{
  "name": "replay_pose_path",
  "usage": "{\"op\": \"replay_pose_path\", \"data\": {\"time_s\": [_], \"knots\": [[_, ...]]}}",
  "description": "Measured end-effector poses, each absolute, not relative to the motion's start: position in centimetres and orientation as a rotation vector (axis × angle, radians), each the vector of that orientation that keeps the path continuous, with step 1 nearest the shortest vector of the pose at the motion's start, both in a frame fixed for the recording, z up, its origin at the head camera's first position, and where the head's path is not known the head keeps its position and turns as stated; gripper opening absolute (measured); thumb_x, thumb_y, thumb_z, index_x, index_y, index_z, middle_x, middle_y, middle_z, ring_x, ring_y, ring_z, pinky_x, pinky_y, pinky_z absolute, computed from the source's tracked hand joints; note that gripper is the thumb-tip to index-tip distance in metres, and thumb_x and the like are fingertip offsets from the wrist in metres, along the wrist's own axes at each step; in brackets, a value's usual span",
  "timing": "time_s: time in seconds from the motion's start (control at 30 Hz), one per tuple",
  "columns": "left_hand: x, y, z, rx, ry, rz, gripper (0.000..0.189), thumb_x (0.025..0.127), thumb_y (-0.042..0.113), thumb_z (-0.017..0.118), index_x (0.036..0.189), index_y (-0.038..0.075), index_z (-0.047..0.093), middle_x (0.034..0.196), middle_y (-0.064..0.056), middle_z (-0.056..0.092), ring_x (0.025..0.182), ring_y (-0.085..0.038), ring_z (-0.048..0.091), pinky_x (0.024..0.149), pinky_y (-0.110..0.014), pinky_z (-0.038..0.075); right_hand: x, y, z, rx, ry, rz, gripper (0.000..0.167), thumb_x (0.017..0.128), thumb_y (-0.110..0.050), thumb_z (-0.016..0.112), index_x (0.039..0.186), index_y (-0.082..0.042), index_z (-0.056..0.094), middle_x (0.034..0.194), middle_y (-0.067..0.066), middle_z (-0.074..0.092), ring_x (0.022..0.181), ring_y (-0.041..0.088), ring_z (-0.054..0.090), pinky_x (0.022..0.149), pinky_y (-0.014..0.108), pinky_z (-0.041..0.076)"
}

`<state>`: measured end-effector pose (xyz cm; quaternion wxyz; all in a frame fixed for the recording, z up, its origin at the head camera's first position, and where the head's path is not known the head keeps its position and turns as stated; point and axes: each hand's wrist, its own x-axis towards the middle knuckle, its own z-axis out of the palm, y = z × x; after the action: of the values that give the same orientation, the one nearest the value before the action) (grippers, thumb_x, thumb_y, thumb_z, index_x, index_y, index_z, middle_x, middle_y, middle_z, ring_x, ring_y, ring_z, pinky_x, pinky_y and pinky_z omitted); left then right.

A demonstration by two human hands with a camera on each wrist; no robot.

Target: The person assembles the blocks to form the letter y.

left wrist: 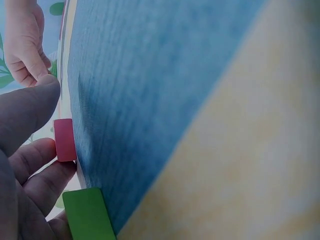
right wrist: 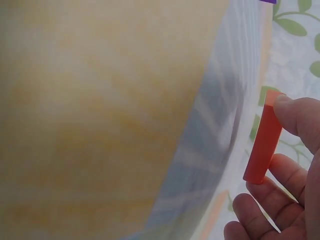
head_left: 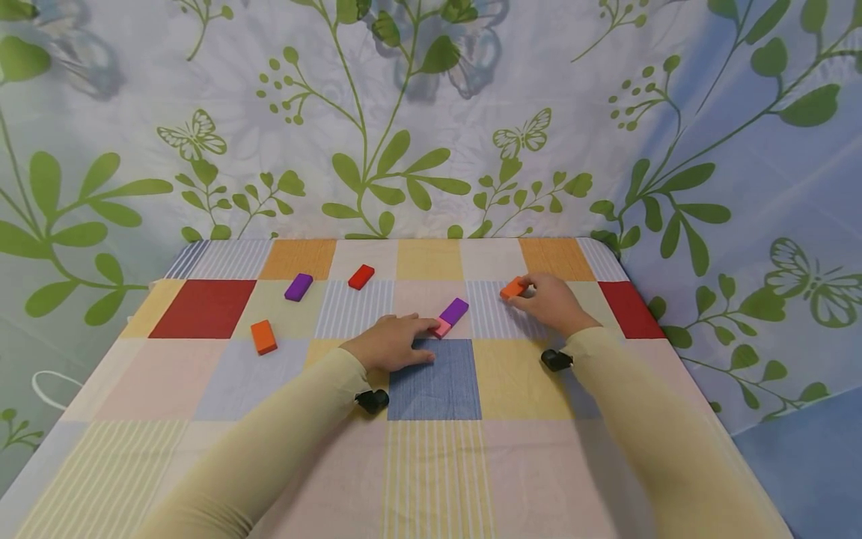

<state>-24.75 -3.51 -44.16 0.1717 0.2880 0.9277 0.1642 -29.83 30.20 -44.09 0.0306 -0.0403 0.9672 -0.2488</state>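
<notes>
My right hand (head_left: 554, 303) pinches an orange block (right wrist: 265, 140) between thumb and fingers, at the right of the patchwork cloth. The left hand (head_left: 392, 344) lies over the middle of the cloth, its thumb apart from its fingers. Its fingertips touch the pink block (head_left: 441, 328), which adjoins a purple block (head_left: 454, 311) in a slanting line. In the left wrist view the pink block's end (left wrist: 65, 140) shows beside the fingers. A green block (left wrist: 89, 215) stands close to that hand there; in the head view the hand hides it.
Further left on the cloth lie a red block (head_left: 361, 277), a second purple block (head_left: 298, 287) and another orange block (head_left: 264, 337). The patchwork cloth (head_left: 431, 464) covers the table. Behind it hangs a leaf-patterned curtain (head_left: 269, 135), which also runs along the right side.
</notes>
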Motion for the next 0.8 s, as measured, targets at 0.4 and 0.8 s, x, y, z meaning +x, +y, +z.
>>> {"op": "replay_pose_path", "data": {"time_s": [0.4, 0.8], "knots": [[-24.4, -3.5, -44.1, 0.821, 2.644, 0.459, 0.069, 0.099, 0.046, 0.07, 0.16, 0.026, 0.046, 0.162, 0.001, 0.052, 0.16, -0.031, 0.033, 0.13, -0.06, 0.021, -30.3, 28.9, -44.2, -0.162, 2.985, -0.79, 0.049, 0.096, -0.034, 0.075, 0.129, 0.001, 0.064, 0.132, 0.021, 0.067, 0.115, 0.037, 0.061, 0.105, 0.054, 0.05], [-24.5, -3.5, -44.4, 0.808, 2.642, 0.471, 0.069, 0.099, 0.047, 0.07, 0.16, 0.028, 0.045, 0.162, 0.001, 0.051, 0.16, -0.03, 0.033, 0.13, -0.06, 0.02, -30.3, 27.4, -43.9, -0.185, 2.978, -0.825, 0.043, 0.096, -0.029, 0.076, 0.127, 0.0, 0.065, 0.133, 0.021, 0.067, 0.122, 0.038, 0.06, 0.11, 0.056, 0.048]]}}
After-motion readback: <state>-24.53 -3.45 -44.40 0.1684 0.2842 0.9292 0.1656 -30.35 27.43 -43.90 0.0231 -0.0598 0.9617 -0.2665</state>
